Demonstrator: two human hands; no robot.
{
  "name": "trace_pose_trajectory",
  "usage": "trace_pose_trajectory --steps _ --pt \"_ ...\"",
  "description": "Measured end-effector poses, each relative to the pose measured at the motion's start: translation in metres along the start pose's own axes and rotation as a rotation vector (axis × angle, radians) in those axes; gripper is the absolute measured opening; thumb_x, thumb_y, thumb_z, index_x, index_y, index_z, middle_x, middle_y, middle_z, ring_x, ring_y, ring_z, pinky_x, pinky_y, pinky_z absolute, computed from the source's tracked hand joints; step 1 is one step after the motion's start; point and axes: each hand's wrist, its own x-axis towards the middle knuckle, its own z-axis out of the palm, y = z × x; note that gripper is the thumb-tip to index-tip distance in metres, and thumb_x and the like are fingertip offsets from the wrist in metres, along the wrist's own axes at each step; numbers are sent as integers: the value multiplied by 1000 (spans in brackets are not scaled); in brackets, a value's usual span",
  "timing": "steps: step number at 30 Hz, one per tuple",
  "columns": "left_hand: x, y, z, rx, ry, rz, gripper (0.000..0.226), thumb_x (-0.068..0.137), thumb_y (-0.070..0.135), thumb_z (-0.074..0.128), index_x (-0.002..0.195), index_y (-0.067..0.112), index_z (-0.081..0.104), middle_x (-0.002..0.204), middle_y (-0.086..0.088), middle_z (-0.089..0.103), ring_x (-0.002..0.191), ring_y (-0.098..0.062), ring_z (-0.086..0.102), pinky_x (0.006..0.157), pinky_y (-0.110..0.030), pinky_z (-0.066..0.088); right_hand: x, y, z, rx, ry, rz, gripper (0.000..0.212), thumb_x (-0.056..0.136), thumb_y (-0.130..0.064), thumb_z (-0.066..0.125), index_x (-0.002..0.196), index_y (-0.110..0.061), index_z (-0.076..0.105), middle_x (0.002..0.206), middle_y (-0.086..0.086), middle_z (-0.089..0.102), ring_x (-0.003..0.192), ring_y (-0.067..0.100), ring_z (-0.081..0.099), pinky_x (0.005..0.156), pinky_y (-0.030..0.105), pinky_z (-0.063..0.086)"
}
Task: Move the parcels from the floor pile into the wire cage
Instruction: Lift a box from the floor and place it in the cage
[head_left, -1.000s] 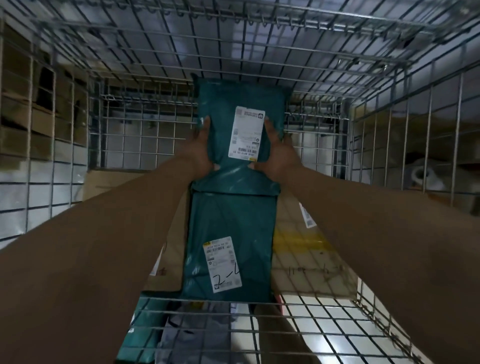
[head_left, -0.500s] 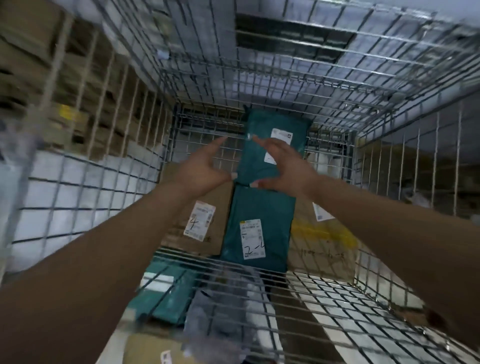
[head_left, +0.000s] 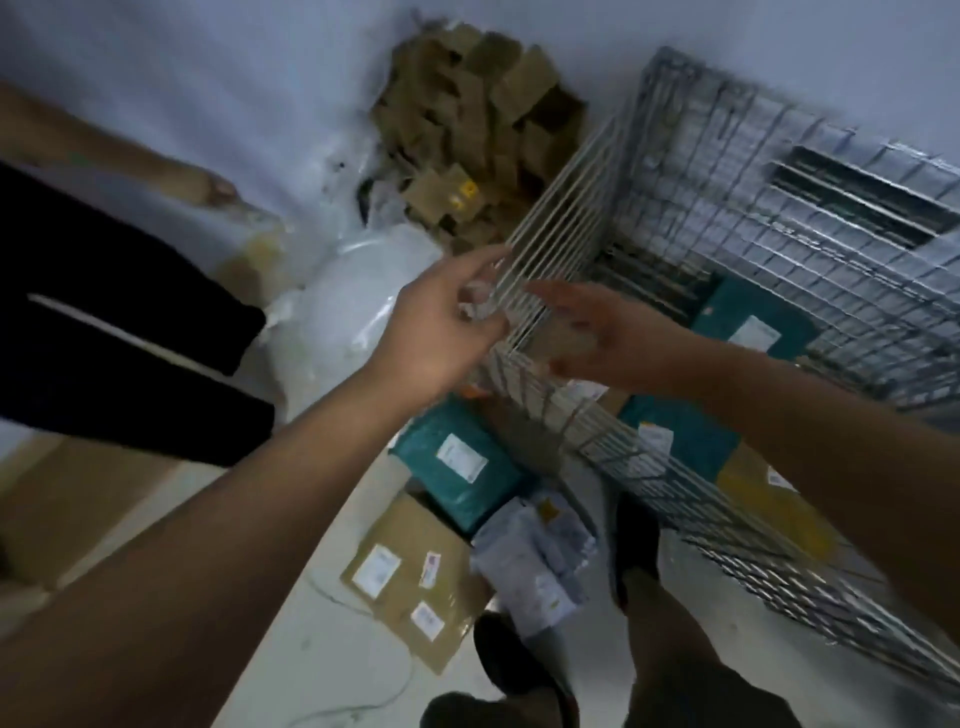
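Head cam: L hand (head_left: 436, 327) & R hand (head_left: 597, 338) slack, empty, by wire cage (head_left: 727, 208) corner (parcels (head_left: 457, 467) underneath).

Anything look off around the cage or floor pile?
Nothing looks damaged or spilled. A thin cord trails on the floor by the flat cardboard parcel, and the grey bag parcel lies against a shoe: possible trip risks.

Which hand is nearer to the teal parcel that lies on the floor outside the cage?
Left. The left hand hangs above the teal parcel, outside the wire cage; the right hand is further right, in front of the cage's wire wall.
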Motion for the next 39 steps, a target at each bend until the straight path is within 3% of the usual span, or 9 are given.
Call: trace_pose_trajectory --steps 5,8,11,17,19,21,25,30,39 --pt "-103 -84 -31 -60 86 -206 62 85 21 80 140 40 59 124 8 62 106 -9 63 94 -28 54 6 -52 99 -43 -157 -86 80 88 -39 79 156 -35 37 155 0 46 136 17 50 112 34 43" --pt "-155 -145 -14 -68 115 -316 63 84 19 83 141 35 59 124 4 62 109 -12 62 95 -22 50 16 -45 158 -53 -263 -68 82 90 -33 79 159 -27 36 156 2 46 139 19 48 115 40 42" --pt "-198 -205 17 -69 130 -500 66 84 19 83 143 34 57 124 3 58 113 -16 60 98 -26 47 29 -15 208 -78 -312 40 89 90 -30 79 162 -21 28 162 8 36 146 25 40 118 42 38" --pt "-268 -304 90 -139 144 -826 73 84 31 83 149 40 49 140 -5 54 127 -22 56 108 -41 47 46 80 283 -155 -433 202 91 91 -24 77 163 -17 21 157 14 41 138 33 49 107 40 47" --pt "-289 -329 117 -138 131 -893 77 84 35 81 152 38 44 142 -6 54 129 -24 55 110 -43 45 44 112 308 -193 -524 251 97 93 -27 76 165 -23 12 166 12 27 145 33 40 113 43 43" --pt "-306 -347 139 -141 127 -922 82 85 34 81 155 37 40 141 -9 52 129 -26 53 111 -44 44 41 137 330 -218 -581 258 98 93 -27 76 165 -25 8 170 11 15 149 32 34 116 42 38" --pt "-324 -372 173 -186 159 -913 91 83 22 82 159 33 34 147 -13 46 136 -30 47 113 -48 42 42 160 376 -301 -618 206 100 91 -30 77 165 -22 9 168 12 19 153 31 24 121 37 29" --pt "-332 -406 193 -200 204 -894 92 85 18 81 161 31 30 153 -15 42 140 -32 42 114 -48 41 61 159 432 -370 -615 71 97 90 -32 77 164 -20 16 162 15 32 149 30 32 118 36 29" --pt "-372 -466 212 -172 208 -985 96 83 26 83 161 33 28 142 -13 47 130 -27 50 109 -43 46 95 157 495 -413 -677 58 105 85 -23 81 164 -34 12 163 15 29 141 33 43 101 30 37"
